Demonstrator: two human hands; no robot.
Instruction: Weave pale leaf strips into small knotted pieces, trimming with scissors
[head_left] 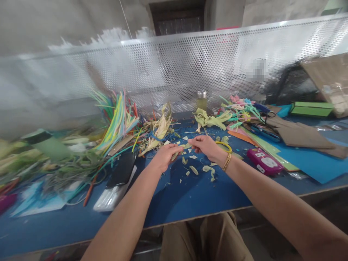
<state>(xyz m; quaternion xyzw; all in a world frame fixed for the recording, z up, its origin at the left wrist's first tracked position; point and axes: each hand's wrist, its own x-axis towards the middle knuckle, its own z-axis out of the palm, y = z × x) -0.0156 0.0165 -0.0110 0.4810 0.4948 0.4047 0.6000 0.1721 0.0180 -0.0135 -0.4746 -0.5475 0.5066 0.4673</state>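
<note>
Strip [187,146] is mostly hidden inside the fingers. Left hand [165,157] and right hand [205,145] are pinched closed on its ends, knuckles up, with scraps [194,169] just below.

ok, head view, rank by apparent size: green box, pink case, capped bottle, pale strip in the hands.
1. green box and pink case: look alike, and the box sits farther back, so no ranking.
2. capped bottle
3. pale strip, held by left hand and right hand
</note>
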